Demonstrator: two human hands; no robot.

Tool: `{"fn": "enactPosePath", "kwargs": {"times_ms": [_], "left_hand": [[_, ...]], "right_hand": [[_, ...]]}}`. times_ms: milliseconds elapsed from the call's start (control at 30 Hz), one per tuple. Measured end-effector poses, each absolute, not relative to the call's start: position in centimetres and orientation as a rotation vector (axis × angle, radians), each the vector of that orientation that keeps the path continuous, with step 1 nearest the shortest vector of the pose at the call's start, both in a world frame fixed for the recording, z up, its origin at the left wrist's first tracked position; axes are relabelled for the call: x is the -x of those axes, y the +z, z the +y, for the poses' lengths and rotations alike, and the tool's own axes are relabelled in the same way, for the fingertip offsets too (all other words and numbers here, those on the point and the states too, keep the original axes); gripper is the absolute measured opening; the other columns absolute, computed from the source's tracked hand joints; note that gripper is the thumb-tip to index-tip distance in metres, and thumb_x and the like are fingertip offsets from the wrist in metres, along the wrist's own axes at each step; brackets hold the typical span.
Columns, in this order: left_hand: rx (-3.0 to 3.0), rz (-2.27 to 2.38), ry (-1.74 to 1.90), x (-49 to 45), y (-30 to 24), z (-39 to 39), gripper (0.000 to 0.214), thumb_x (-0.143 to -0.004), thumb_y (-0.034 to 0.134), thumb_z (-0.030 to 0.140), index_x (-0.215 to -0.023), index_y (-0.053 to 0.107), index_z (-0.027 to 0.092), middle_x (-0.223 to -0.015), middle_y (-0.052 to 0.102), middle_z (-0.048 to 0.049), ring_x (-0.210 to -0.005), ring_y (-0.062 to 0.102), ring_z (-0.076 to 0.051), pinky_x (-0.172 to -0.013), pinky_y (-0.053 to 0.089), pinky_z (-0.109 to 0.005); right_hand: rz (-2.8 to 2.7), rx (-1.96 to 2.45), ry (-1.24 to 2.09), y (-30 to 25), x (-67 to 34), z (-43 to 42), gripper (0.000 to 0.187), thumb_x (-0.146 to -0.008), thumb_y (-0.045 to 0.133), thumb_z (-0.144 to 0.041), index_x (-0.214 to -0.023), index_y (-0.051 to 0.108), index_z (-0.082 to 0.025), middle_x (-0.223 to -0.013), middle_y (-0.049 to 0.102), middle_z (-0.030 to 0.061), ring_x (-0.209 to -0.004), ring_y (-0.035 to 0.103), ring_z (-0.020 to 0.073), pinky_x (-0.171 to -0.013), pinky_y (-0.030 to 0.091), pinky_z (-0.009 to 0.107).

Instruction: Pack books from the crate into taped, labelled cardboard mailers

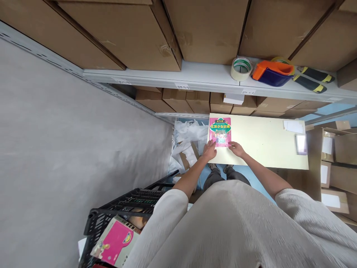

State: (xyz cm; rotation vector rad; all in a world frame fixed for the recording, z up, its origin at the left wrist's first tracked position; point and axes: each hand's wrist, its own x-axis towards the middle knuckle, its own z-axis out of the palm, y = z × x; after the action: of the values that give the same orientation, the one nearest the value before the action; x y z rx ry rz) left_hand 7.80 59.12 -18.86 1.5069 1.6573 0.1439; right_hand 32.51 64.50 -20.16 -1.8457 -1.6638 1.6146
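A pink book [220, 131] with a green title band lies flat near the left edge of a pale yellow table [264, 145]. My left hand [209, 151] rests on the book's near left corner, fingers flat. At the near right corner my right hand [236, 149] touches the book's lower edge, its fingers stretched out. Neither hand grips the book; both press lightly on it.
A black crate [122, 212] at lower left holds another pink book [115, 242]. The grey shelf [195, 78] above the table carries a tape roll [241, 68], an orange and blue tape dispenser [273, 73] and cardboard boxes. White wrapping scraps [186, 143] lie on the floor; more boxes stand at right.
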Motion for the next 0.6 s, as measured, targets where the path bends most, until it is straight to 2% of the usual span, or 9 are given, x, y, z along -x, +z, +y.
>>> {"fn": "enactPosePath", "kwargs": {"times_ms": [167, 433, 600], "left_hand": [[-1.520, 1.641, 0.077, -7.4, -19.0, 60.5, 0.082, -0.090, 0.062, 0.019, -0.168, 0.040, 0.024, -0.181, 0.030, -0.0156, -0.171, 0.017, -0.036, -0.136, 0.013, -0.062], [-1.476, 1.646, 0.132, -7.0, -19.5, 61.9, 0.086, -0.088, 0.065, 0.021, -0.169, 0.039, 0.029, -0.181, 0.031, -0.0134, -0.171, 0.016, -0.036, -0.136, 0.009, -0.065], [-1.511, 1.619, 0.098, -6.6, -18.9, 62.5, 0.091, -0.082, 0.070, 0.017, -0.167, 0.042, 0.030, -0.180, 0.035, -0.0123, -0.171, 0.017, -0.036, -0.137, 0.006, -0.063]], "right_hand": [[-1.677, 1.835, 1.596, -20.5, -31.6, 65.0, 0.045, -0.088, 0.074, -0.029, -0.132, 0.074, -0.021, -0.149, 0.068, 0.0134, -0.131, 0.069, 0.0288, -0.119, 0.051, 0.047], [-1.676, 1.782, 1.608, -21.4, -31.0, 65.8, 0.047, -0.083, 0.076, -0.029, -0.129, 0.073, -0.025, -0.143, 0.071, 0.0094, -0.134, 0.067, 0.0268, -0.121, 0.049, 0.048], [-1.679, 1.772, 1.594, -21.0, -30.5, 65.7, 0.045, -0.080, 0.076, -0.028, -0.125, 0.074, -0.025, -0.146, 0.069, 0.0087, -0.136, 0.065, 0.0280, -0.123, 0.047, 0.048]]}}
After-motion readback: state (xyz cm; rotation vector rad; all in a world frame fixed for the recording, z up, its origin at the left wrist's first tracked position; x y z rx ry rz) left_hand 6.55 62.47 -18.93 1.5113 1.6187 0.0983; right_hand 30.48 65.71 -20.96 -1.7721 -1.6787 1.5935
